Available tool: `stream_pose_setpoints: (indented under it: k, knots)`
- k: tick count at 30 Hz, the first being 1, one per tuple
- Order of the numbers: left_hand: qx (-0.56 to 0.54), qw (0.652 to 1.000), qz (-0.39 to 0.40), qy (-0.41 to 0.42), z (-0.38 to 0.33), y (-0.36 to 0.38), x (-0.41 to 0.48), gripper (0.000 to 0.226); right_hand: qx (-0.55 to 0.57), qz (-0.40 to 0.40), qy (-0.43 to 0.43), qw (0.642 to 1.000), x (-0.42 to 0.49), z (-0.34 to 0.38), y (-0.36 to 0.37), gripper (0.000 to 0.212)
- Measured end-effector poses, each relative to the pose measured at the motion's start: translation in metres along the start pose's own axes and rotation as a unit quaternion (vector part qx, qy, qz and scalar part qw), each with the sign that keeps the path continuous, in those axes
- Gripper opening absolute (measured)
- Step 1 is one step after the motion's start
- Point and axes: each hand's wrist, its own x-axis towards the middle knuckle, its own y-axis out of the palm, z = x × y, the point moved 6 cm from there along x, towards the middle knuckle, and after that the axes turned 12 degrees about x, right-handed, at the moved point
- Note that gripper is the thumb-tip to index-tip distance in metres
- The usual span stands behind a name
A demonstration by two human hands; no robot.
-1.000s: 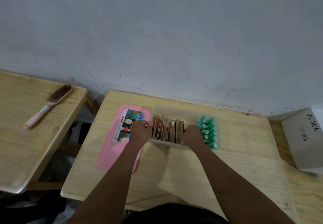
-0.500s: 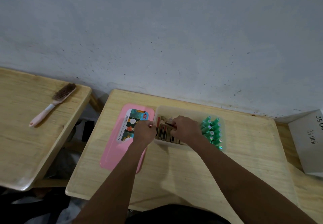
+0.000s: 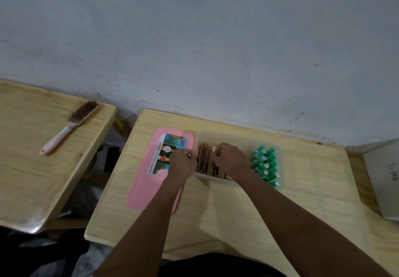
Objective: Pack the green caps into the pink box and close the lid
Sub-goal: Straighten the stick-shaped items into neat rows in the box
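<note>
A clear plastic box [image 3: 226,135] stands on the wooden table [image 3: 313,201]. Several green caps [image 3: 266,165] stand packed together in its right end. A row of small brown and red cartons [image 3: 204,158] fills its left part. The pink lid [image 3: 146,183], with a picture label, lies flat on the table just left of the box. My left hand [image 3: 182,164] is closed on the box's left wall. My right hand [image 3: 231,160] reaches into the box, fingers curled onto the cartons, and hides several of them.
A pink-handled brush [image 3: 71,125] lies on a second wooden table [image 3: 32,179] to the left, across a gap. A white cardboard box [image 3: 384,179] with handwriting sits at the right edge. A grey wall rises right behind the table.
My right hand moved left from beside the green caps onto the cartons, which now stand shifted. My left hand stayed at the box's left wall.
</note>
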Motion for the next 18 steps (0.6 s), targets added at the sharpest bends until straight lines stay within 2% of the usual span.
stream_pose_setpoints:
  k: [6,13,18]
  knots:
    - [0.0,1.0,-0.001,0.003,-0.001,0.0,-0.001,0.032,0.066,0.015,0.086,0.994,-0.002,-0.004,0.018,0.039]
    - [-0.002,1.0,-0.002,0.002,0.0,0.001,-0.001,0.033,0.196,0.01,0.119,0.973,-0.005,-0.01,0.019,0.03]
    - [-0.007,1.0,-0.003,0.008,0.0,0.001,0.0,0.031,0.335,0.003,0.129,0.933,-0.011,-0.019,0.022,0.031]
